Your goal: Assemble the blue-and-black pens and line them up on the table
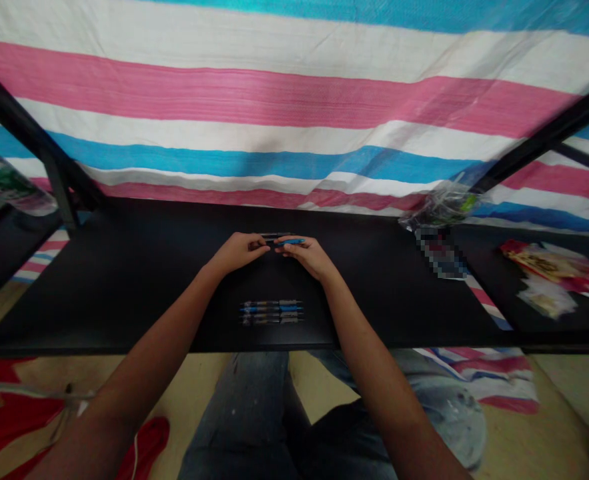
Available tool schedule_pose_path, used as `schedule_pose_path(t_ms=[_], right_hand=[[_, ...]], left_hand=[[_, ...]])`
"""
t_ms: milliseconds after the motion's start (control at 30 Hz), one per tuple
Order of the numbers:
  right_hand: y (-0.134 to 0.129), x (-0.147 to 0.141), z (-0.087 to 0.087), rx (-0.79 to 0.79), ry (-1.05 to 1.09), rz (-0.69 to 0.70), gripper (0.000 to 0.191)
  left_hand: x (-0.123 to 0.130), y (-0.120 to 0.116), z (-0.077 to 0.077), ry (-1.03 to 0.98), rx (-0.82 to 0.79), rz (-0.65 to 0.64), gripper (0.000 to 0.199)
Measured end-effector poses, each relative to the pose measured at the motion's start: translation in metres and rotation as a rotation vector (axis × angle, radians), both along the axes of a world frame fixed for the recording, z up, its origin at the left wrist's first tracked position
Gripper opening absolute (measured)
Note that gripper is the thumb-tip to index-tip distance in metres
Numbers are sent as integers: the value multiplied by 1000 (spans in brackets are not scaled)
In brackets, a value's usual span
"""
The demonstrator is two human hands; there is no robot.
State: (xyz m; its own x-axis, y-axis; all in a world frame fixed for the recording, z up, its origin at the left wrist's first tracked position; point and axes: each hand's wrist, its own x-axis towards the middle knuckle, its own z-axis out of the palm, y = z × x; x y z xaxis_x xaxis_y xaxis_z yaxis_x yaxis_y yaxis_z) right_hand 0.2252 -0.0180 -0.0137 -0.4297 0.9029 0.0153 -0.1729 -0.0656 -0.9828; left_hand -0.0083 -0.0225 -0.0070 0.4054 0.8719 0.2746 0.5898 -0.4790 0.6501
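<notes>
Head camera view: both forearms reach forward and angle inward over a matte black desk (124,267), the right hand (310,255) pinching a slim bright-blue pen (295,241) crosswise between the hands, while the left hand (238,252) curls its fingers at the pen's dark end, whether gripping I cannot tell. Working neatly here likely calls for light fingertip pressure and level wrists, clear of the row of slim blue and grey pens (271,310) nearer the body.
</notes>
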Motion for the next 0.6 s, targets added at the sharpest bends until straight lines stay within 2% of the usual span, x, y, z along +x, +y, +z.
schedule_pose_path(t_ms=[200,367,433,600], right_hand=[[-2,-8,-5,26,9,27,31],[2,-9,-7,-13,116,-151,31],[2,-7,-6,-38,148,-183,31],[2,-4,-5,-59,94,-139,29]], left_hand=[[4,-1,-5,-30,2,5,26],[3,-1,-1,-67,-3,11,25],[0,-1,1,-96,1,9,25],[-3,0,1,-138,-1,-2,27]])
